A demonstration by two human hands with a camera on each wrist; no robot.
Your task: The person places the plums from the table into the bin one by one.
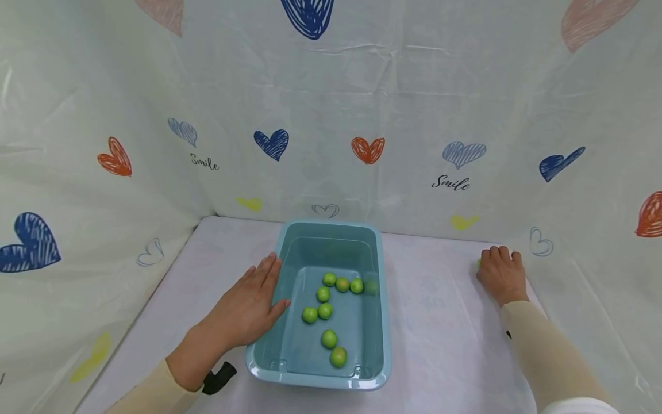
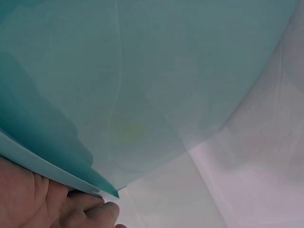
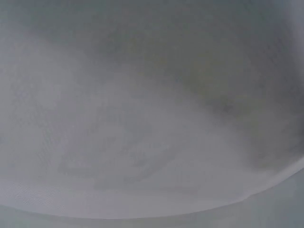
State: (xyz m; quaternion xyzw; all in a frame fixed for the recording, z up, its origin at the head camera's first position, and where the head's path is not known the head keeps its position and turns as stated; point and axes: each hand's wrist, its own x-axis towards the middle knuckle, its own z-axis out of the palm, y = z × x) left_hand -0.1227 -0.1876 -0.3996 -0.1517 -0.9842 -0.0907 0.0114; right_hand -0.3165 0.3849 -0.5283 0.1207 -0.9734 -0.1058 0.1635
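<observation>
A light blue rectangular plastic basin [image 1: 320, 382] stands on the white-covered table, with several small round green fruits [image 1: 324, 311] scattered over its bottom. My left hand [image 1: 250, 305] lies along the basin's left rim, fingers straight and thumb reaching over the edge; in the left wrist view, the fingers show at the bottom left against the rim. Off to the far right, near the table's back corner, my right hand [image 1: 501, 276] has its fingers curled over a green fruit [image 1: 478, 262], of which only a sliver shows. The right wrist view is blurred and shows only pale surface.
A pale sheet [image 1: 331, 103] printed with hearts and "Smile" hangs behind the table and at both sides. The white tabletop [image 1: 434, 322] lies between the basin and my right hand. A black strap [image 1: 219, 378] sticks out by my left wrist.
</observation>
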